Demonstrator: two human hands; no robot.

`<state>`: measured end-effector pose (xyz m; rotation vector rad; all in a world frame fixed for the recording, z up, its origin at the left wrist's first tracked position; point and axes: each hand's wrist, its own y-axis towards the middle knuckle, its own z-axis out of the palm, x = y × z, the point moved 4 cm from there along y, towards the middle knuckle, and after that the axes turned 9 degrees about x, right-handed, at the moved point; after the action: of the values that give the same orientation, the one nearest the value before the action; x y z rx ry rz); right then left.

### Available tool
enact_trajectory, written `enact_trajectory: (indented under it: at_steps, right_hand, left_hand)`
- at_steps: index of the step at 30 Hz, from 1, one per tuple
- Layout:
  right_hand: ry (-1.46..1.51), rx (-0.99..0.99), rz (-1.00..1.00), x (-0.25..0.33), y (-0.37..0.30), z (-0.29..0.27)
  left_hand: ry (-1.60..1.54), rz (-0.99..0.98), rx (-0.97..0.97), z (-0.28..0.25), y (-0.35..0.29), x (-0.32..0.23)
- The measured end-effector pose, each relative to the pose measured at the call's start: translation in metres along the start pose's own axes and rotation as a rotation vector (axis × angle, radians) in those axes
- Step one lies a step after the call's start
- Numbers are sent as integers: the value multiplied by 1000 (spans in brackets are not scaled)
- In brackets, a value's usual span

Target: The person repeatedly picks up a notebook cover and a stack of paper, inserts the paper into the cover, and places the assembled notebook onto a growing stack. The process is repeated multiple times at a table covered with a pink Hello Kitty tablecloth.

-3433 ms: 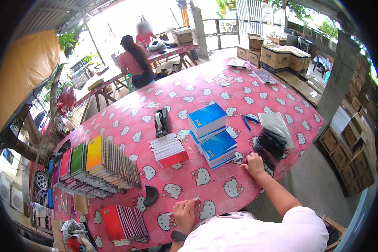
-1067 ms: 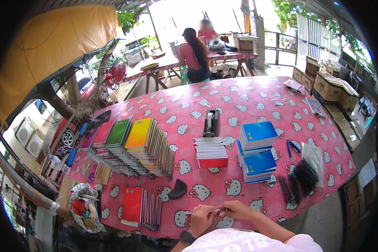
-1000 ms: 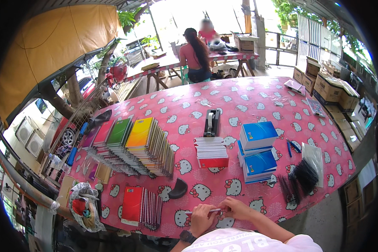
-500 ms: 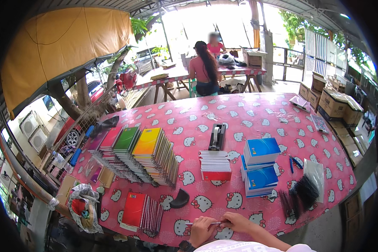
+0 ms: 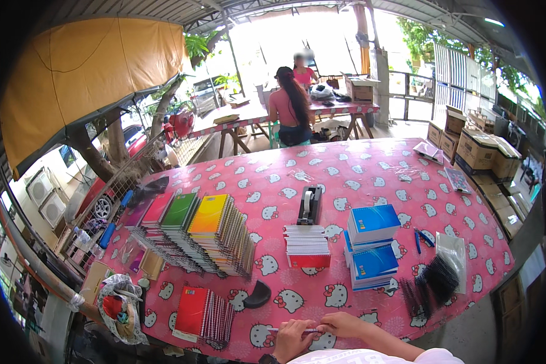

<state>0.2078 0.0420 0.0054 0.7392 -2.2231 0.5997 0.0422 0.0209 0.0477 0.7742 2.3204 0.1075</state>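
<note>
Pink counter [image 5: 376, 302]: left hand [image 5: 292, 337] and right hand [image 5: 341, 326] at near edge, fingers of both pinching one slim item [image 5: 310, 330].

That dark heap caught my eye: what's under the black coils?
Under the coils' right part lies a clear bag, its uncovered part showing beyond them. The pink cloth shows around both. Beneath the middle, the coils hide whatever is there.
</note>
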Motion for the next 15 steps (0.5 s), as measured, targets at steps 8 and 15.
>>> enact_trajectory:
  at_steps: [8, 15]
  right_hand:
    - [-13, -33, -47, -40, 48, -34]
    - [-264, -122, -288, 4, 134, -8]
  left_hand:
    - [190, 136, 86, 12, -3, 9]
    - [20, 165, 77, 9, -2, 14]
